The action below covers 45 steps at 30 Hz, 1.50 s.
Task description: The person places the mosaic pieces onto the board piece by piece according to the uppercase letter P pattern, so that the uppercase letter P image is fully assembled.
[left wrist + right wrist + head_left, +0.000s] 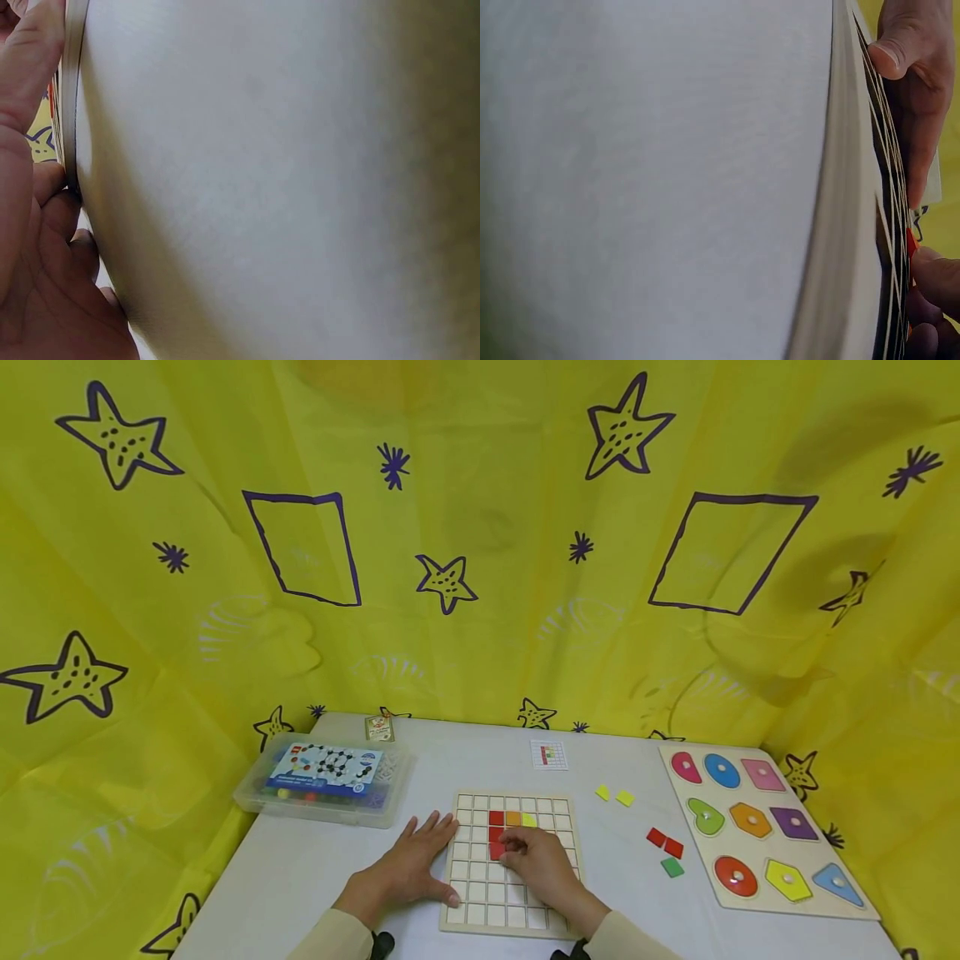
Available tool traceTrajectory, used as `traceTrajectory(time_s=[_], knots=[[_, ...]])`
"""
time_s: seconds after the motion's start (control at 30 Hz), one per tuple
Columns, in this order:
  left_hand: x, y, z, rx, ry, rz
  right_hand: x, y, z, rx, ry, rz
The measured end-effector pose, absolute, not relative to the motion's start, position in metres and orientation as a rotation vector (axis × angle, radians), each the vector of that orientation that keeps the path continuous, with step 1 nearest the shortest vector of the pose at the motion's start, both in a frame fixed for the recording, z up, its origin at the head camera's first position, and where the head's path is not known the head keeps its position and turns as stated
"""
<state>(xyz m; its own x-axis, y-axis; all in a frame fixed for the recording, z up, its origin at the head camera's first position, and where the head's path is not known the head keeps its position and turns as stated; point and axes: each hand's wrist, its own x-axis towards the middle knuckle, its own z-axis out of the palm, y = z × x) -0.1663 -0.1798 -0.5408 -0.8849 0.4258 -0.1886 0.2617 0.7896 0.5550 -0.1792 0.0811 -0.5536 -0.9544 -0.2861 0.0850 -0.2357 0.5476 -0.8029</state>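
A wooden grid board [480,922] lies on the table, holding a column of red tiles [497,818], with an orange tile [513,818] and a yellow tile [529,820] beside the top one. My left hand [408,868] rests at the board's left edge, fingers spread, thumb near its lower left corner. Over the middle of the grid, my right hand [543,864] has curled fingers, and its thumb and forefinger pinch the lowest red tile [497,852]. In the right wrist view a red tile [911,241] shows at the thumb tip; the palm hides several squares.
A small pattern card [549,755] lies beyond the board. To the right are yellow pieces [625,797], loose red tiles [673,848], a green tile [672,867] and a shape puzzle [750,893]. A clear plastic box [390,806] and a small card [379,728] sit left.
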Motion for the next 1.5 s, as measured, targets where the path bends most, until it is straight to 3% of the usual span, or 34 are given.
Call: traceTrajectory(time_s=[0.7,1.5], knots=[[-0.166,-0.178,-0.538,0.523,2.679,0.755,-0.178,0.079,-0.552,-0.48,2.785,-1.295],[-0.165,-0.178,-0.537,0.513,2.665,0.79,-0.188,0.104,-0.534,-0.246,2.641,-1.644]])
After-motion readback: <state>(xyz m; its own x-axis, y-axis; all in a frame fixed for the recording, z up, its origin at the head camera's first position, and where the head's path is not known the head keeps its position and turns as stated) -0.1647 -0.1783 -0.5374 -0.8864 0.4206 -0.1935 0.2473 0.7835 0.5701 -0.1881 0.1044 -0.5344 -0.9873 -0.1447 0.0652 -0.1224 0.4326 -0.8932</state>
